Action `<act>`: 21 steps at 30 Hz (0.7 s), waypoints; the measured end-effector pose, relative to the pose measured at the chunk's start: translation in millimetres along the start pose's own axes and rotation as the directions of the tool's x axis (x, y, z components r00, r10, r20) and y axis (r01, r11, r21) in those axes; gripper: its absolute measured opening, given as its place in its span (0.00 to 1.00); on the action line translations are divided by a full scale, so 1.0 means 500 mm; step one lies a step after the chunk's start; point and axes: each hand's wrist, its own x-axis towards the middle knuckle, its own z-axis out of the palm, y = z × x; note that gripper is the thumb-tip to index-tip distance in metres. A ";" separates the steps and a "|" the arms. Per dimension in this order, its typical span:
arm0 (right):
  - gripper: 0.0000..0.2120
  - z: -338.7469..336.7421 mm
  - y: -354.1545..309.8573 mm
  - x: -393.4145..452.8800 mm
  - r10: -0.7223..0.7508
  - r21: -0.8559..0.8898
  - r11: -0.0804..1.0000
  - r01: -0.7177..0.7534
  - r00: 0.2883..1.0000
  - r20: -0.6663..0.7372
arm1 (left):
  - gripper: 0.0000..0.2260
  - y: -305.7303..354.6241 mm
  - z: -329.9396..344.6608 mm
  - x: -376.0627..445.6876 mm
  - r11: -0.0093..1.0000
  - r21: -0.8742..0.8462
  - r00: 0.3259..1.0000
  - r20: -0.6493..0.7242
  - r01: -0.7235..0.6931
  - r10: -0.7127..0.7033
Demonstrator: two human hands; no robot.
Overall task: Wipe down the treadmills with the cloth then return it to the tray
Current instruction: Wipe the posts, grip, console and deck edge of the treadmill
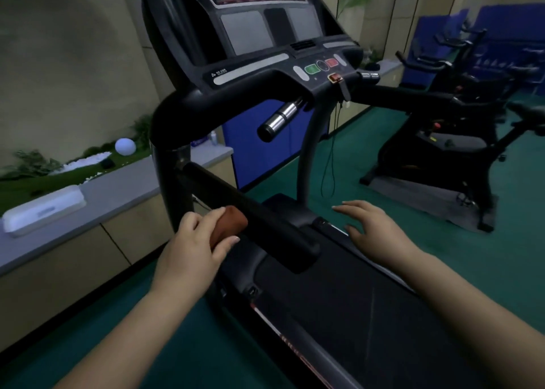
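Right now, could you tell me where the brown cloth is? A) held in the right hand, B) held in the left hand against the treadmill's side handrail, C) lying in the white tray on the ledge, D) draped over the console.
B: the left hand grips the brown cloth against the black handrail, while the right hand hovers open and the white tray holds no cloth.

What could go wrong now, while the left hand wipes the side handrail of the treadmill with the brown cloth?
1. The left hand holds the cloth bunched small on the handrail, so it may skip parts of the bar.
2. Wiping higher, near the console, the cloth might press the green button or catch the hanging safety cord.
3. The white tray lies on the ledge far to the left, so the return is a long reach.
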 end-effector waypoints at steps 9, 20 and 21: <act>0.22 0.017 0.106 -0.197 0.062 -0.060 0.997 -0.058 0.996 0.069 | 0.23 0.131 0.094 -0.215 0.985 0.171 0.976 0.214 0.003 -0.040; 0.23 0.001 0.199 -0.500 0.354 -0.170 0.923 -0.346 0.935 0.017 | 0.22 0.252 0.217 -0.301 0.937 0.161 0.866 0.456 -0.309 0.207; 0.24 -0.002 0.209 -0.532 0.386 -0.177 0.909 -0.378 0.923 0.011 | 0.22 0.268 0.228 -0.313 0.925 0.158 0.846 0.479 -0.345 0.234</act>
